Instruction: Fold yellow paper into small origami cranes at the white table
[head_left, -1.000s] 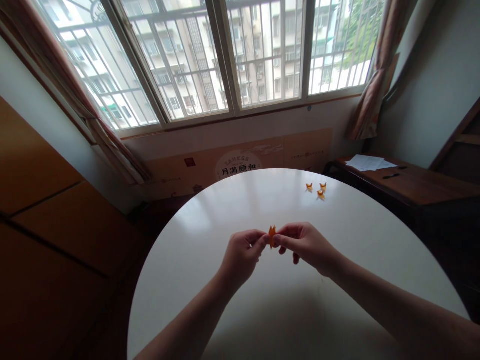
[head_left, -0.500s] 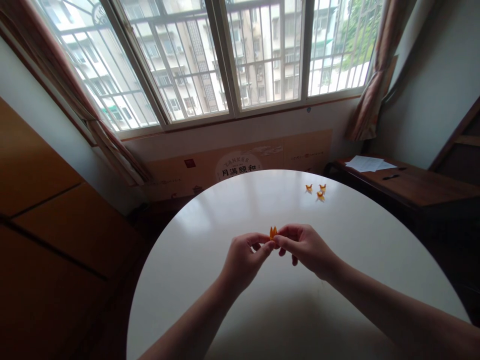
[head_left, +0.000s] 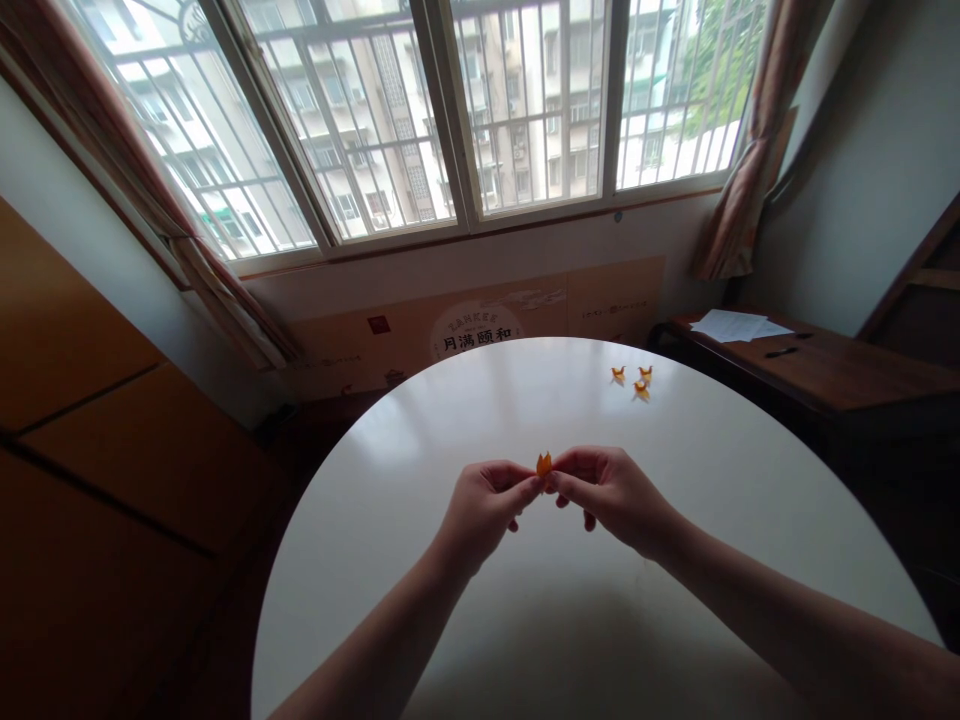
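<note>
Between both hands, above the white round table [head_left: 420,620], is a small piece of folded orange paper [head_left: 544,464] with two points sticking up. My left hand [head_left: 484,510] pinches its left side between thumb and forefinger. My right hand [head_left: 604,495] grips the right side the same way, its other fingers curled loosely below. The fingertips hide the lower part of the paper. Farther back on the table, to the right, stand three small orange folded paper birds [head_left: 641,386].
A dark wooden desk [head_left: 847,370] stands beyond the table on the right, bearing white paper sheets [head_left: 739,326] and a small dark object. Behind the table are a printed cardboard panel [head_left: 600,305] and barred windows. A wooden cabinet [head_left: 97,480] is at the left.
The upright points of the folded paper are closer together and look lower. My left hand's fingers have shifted slightly, with a fingertip now showing below. My right hand is almost still.
</note>
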